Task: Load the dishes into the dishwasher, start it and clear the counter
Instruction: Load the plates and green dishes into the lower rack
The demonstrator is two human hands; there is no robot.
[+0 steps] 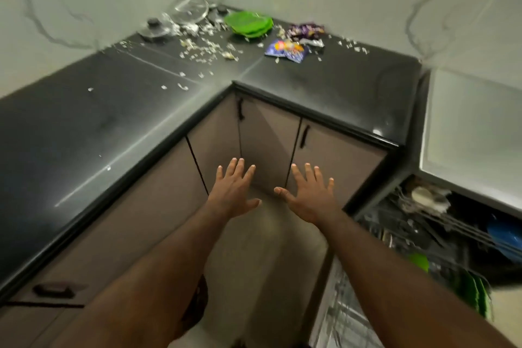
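Observation:
My left hand (pixel 234 189) and my right hand (pixel 309 193) hover side by side with fingers spread, holding nothing, in front of the corner cabinet doors and below the counter edge. Far back in the corner of the black L-shaped counter (pixel 93 127) sit stacked green plates (pixel 250 23), glass pot lids (pixel 189 10) and a dark-knobbed lid (pixel 154 28). At lower right the dishwasher (pixel 457 237) stands open, its racks holding cutlery, a blue dish (pixel 505 237) and green plates (pixel 471 288).
Snack wrappers (pixel 288 49) and scattered white scraps (pixel 209 49) litter the counter's back corner. A pale worktop (pixel 474 127) lies above the dishwasher at right. Brown cabinet doors with dark handles (pixel 305 135) face me. Marble wall behind.

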